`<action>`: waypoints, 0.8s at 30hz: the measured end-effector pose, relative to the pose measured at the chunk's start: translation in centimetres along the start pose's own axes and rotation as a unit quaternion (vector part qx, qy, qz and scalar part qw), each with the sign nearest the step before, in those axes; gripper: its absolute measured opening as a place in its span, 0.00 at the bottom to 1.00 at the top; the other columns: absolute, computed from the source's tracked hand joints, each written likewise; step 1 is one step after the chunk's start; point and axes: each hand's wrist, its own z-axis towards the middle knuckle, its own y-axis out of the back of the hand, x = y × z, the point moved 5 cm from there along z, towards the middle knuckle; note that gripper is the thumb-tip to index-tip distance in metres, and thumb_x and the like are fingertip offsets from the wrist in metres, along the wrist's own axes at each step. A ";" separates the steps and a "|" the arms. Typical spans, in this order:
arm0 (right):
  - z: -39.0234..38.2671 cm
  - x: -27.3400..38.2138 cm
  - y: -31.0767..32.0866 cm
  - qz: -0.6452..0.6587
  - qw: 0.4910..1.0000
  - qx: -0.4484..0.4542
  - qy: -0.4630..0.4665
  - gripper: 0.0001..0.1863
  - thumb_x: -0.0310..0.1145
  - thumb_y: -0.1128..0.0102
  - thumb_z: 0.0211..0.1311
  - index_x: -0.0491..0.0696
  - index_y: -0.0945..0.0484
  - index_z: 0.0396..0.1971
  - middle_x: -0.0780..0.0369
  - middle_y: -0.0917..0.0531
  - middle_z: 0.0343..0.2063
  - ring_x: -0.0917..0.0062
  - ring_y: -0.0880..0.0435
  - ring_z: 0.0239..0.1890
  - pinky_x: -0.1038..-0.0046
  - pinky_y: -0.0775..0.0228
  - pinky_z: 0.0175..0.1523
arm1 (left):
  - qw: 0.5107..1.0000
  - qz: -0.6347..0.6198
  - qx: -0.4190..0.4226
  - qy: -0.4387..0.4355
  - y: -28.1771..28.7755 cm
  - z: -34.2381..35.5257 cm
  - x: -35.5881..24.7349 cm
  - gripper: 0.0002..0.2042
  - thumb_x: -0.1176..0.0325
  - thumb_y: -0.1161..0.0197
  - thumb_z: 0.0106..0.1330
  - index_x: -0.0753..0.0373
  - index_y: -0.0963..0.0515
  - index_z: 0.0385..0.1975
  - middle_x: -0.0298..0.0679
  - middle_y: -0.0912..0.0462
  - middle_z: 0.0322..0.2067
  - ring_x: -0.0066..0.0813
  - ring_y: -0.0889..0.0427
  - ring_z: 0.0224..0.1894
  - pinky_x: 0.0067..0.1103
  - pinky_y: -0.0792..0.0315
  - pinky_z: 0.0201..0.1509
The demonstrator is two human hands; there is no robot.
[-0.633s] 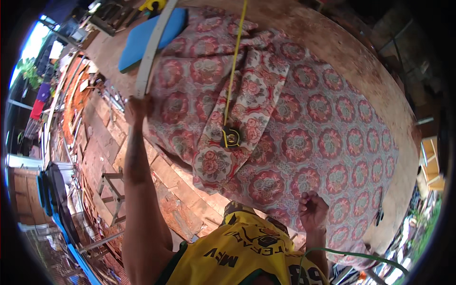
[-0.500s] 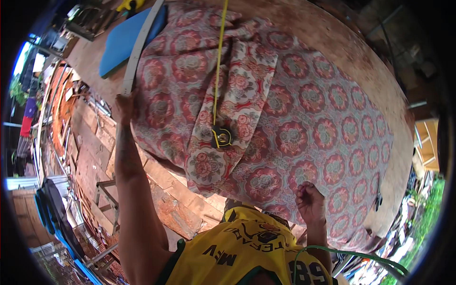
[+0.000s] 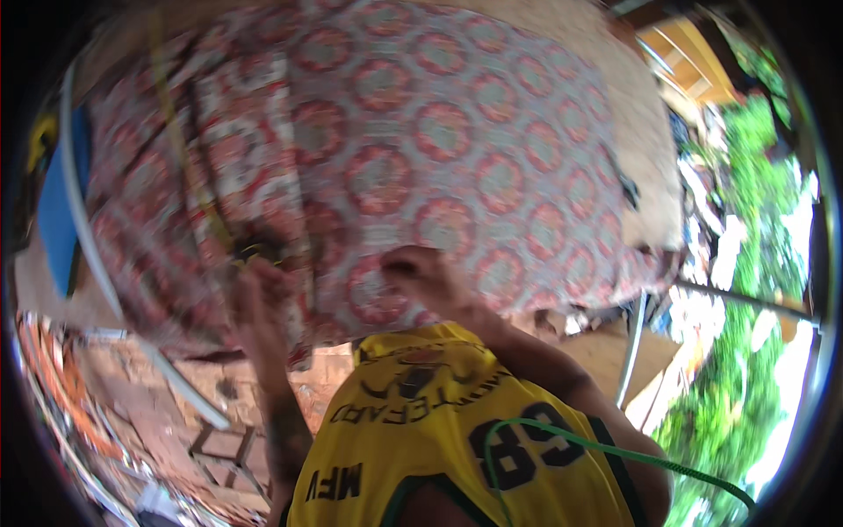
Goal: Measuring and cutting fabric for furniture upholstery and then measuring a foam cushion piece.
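A patterned red and grey fabric point(image 3: 500, 184) covers much of the table, with a floral strip of cloth point(image 3: 250, 149) on its left part. On that strip rests a dark tape measure point(image 3: 256, 249), its yellow blade point(image 3: 180, 140) drawn out toward the far edge. My left hand point(image 3: 259, 299) is at the near side of the tape measure; motion smears its fingers, so I cannot tell whether it grips it. My right hand point(image 3: 428, 277) hovers over the fabric to the right, its fingers blurred and seemingly curled.
A long pale strip point(image 3: 97, 263) hangs over the table's left edge, beside a blue flat panel point(image 3: 60, 215). Below stands a metal frame point(image 3: 219, 448) on the brick-coloured ground. A green cord point(image 3: 632, 455) crosses my yellow shirt. A small dark object point(image 3: 629, 191) lies at the fabric's right.
My left hand has let go of the pale strip and come over to the tape measure. My right hand has moved inward over the fabric. The view has swung to the right.
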 end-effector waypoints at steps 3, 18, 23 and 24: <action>-1.0 3.8 -2.0 -0.019 0.985 0.013 0.169 0.12 0.27 0.33 0.60 0.42 0.17 0.43 0.57 0.14 0.38 0.70 0.12 0.37 0.69 0.19 0.41 | 0.900 -0.298 0.101 0.301 -7.9 -4.6 6.6 0.20 0.54 0.53 0.80 0.65 0.25 0.55 0.42 0.18 0.46 0.35 0.16 0.47 0.29 0.21 0.52; -7.1 -5.9 28.0 -0.311 0.872 -0.322 0.200 0.09 0.23 0.37 0.64 0.47 0.14 0.43 0.56 0.14 0.40 0.69 0.12 0.34 0.70 0.18 0.37 | 0.968 -0.064 0.091 0.227 -17.6 -7.0 11.5 0.11 0.69 0.47 0.73 0.58 0.26 0.52 0.36 0.20 0.45 0.25 0.20 0.44 0.22 0.24 0.43; -7.7 -13.3 52.1 -0.464 0.744 -0.448 0.175 0.16 0.20 0.42 0.57 0.43 0.18 0.46 0.49 0.17 0.46 0.50 0.20 0.52 0.56 0.26 0.55 | 0.977 0.027 0.064 0.199 -24.3 -8.8 16.0 0.11 0.65 0.48 0.78 0.60 0.27 0.55 0.38 0.20 0.49 0.26 0.20 0.45 0.23 0.25 0.48; -7.4 -14.1 55.3 -0.482 0.734 -0.462 0.124 0.19 0.22 0.41 0.57 0.43 0.21 0.50 0.48 0.20 0.51 0.49 0.23 0.56 0.56 0.28 0.59 | 0.979 0.039 0.087 0.182 -26.1 -9.0 17.7 0.11 0.66 0.48 0.78 0.60 0.27 0.55 0.37 0.20 0.49 0.25 0.20 0.45 0.24 0.25 0.48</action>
